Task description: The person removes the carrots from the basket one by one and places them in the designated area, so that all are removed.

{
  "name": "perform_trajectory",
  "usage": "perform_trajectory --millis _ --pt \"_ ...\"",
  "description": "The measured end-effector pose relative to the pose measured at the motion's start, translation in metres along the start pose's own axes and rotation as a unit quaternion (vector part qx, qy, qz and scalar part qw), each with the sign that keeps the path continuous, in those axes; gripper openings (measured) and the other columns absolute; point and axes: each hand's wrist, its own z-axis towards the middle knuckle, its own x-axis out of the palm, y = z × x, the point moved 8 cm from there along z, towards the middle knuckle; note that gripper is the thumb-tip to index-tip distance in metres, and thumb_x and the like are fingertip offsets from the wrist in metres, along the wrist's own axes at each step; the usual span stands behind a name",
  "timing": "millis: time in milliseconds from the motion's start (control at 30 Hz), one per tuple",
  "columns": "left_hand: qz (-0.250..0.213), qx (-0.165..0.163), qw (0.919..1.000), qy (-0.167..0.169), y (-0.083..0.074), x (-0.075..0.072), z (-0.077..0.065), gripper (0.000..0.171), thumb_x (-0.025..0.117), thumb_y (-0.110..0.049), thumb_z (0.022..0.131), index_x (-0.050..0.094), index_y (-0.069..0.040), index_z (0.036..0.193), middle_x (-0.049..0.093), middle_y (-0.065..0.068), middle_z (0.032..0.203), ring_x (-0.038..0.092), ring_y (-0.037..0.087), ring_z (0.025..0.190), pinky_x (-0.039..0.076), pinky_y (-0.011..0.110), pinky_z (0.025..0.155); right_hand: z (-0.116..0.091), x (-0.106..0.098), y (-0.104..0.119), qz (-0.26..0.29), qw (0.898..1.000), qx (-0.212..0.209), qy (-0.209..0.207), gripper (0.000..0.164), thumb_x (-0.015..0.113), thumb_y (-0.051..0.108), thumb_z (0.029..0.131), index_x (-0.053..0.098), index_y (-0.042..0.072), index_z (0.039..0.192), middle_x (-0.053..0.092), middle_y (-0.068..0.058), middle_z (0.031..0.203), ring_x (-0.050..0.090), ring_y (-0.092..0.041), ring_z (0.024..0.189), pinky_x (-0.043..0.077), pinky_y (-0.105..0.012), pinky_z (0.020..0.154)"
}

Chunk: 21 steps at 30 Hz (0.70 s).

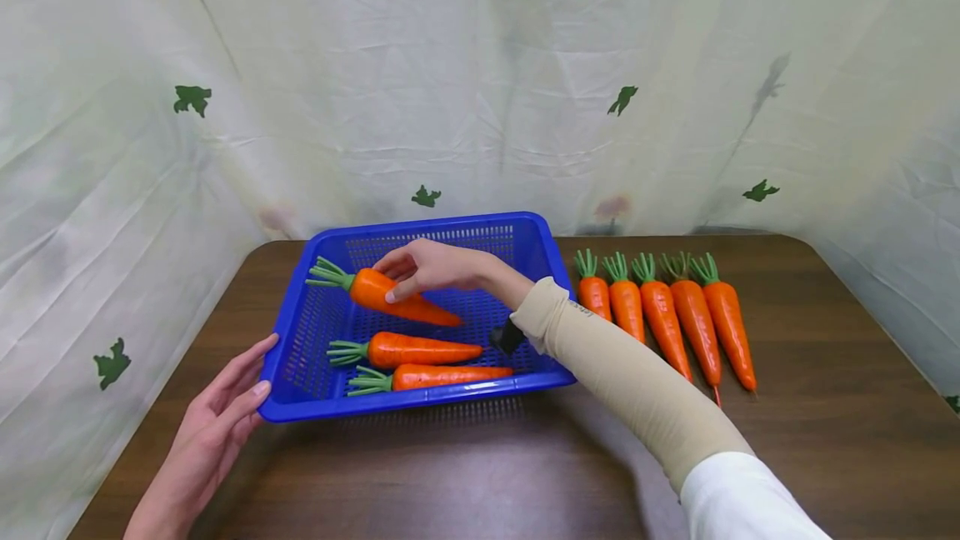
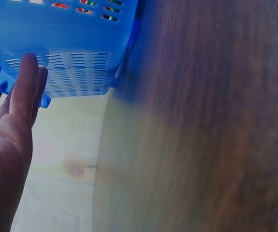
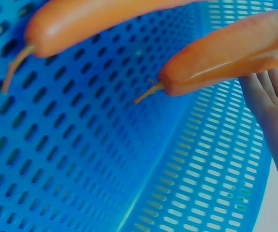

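Note:
My right hand [image 1: 435, 267] grips an orange carrot [image 1: 367, 290] with green stalks, thumb on the near side, inside a blue plastic basket [image 1: 558, 307]. In the right wrist view the held carrot [image 3: 226, 53] hangs over the perforated basket floor, its thin root tip pointing left. Two more carrots, an upper one [image 1: 420, 350] and a lower one [image 1: 450, 376], lie side by side along the basket's near wall, stalks to the left. At the basket's near left corner, my left hand [image 1: 217, 419] touches the rim. Its fingers [image 2: 25, 92] extend straight against the outer wall.
Several carrots [image 1: 660, 315] lie in a row on the brown wooden table [image 1: 825, 340], right of the basket, stalks toward the back. My right forearm crosses over the basket's right rim. A pale curtain [image 1: 465, 90] with green leaf shapes stands behind the table.

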Motion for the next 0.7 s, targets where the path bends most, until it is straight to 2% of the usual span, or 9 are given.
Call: perform_trajectory --millis 200,533,700 --pt "0.004 -0.001 1.0 0.002 0.0 -0.001 0.0 0.052 0.043 -0.009 0.105 0.031 -0.017 0.155 0.038 -0.001 0.147 0.057 0.008 0.119 0.053 0.03 0.088 -0.002 -0.006 0.008 0.025 0.999 -0.022 -0.013 0.047 0.069 0.003 0.09 0.055 -0.002 0.135 0.065 -0.011 0.122 0.06 -0.017 0.113 0.05 -0.028 0.092" --pt "0.009 -0.003 1.0 0.001 0.001 -0.001 0.0 0.052 0.043 -0.009 0.105 0.031 -0.017 0.155 0.037 -0.001 0.148 0.056 0.006 0.119 0.053 0.029 0.088 -0.006 -0.007 0.022 0.022 0.998 -0.043 -0.027 0.048 0.07 0.005 0.091 0.054 -0.002 0.136 0.064 -0.011 0.124 0.06 -0.017 0.113 0.049 -0.027 0.094" --pt "0.002 0.01 0.9999 0.009 -0.002 0.0 -0.001 0.052 0.041 -0.007 0.105 0.03 -0.015 0.155 0.039 -0.003 0.147 0.056 0.009 0.12 0.053 0.03 0.088 -0.01 -0.007 0.029 0.023 0.998 -0.053 -0.04 0.048 0.069 0.004 0.091 0.054 -0.002 0.136 0.063 -0.012 0.124 0.06 -0.016 0.113 0.049 -0.027 0.094"
